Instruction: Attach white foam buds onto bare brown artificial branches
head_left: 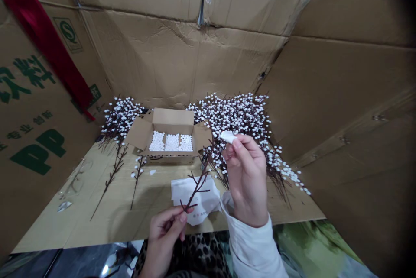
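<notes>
My left hand (165,237) is clenched on the lower stem of a bare dark-brown artificial twig (197,187), holding it between thumb and fingers. The twig's long axis rises away from me, from about 7 o'clock toward 1 o'clock, with short side shoots forking off it. Its tip ends just beside my right hand (247,174), which pinches a white oblong bud (228,137) between thumb and forefinger. I cannot tell whether the bud touches the twig.

A crumpled sheet of white paper (195,198) lies below the twig on a cardboard work surface (65,226). At 12 o'clock stands an open cardboard box (173,120) with white buds (172,142) in three heaps. Heaps of branches covered in white buds sit at 11 o'clock (120,120) and 1 o'clock (240,117). Two thin budded twigs (113,178) lie apart at 10 o'clock. My right arm wears a white sleeve (251,247).
</notes>
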Demonstrator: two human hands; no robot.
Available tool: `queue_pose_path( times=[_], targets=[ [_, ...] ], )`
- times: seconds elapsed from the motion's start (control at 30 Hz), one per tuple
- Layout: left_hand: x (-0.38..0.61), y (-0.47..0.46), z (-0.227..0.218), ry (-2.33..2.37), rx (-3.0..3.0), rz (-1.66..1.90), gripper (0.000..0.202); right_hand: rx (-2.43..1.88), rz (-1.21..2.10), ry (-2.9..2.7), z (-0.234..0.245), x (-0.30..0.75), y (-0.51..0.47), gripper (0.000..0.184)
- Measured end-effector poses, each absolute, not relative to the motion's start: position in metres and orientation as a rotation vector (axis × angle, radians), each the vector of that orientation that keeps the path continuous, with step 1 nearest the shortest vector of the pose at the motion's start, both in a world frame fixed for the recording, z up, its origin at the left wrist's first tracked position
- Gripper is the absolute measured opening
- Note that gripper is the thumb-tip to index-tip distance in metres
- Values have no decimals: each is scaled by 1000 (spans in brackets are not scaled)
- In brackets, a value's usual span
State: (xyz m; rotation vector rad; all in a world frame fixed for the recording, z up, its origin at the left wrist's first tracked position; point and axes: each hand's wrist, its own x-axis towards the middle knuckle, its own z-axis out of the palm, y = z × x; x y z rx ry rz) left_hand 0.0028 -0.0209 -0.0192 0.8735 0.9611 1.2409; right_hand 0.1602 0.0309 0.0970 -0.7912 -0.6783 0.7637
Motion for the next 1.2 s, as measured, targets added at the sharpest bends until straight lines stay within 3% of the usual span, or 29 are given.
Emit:
queue_pose_path(
  times=[0.47, 1.2],
  targets=[
    [-2, -18, -28, 1078, 1054, 1181, 36, -769, 664, -572, 100, 166, 16, 11],
    [-1, -17, -25, 1131, 1147, 1269, 23, -887, 557, -637, 74, 163, 12, 5]
  ],
)
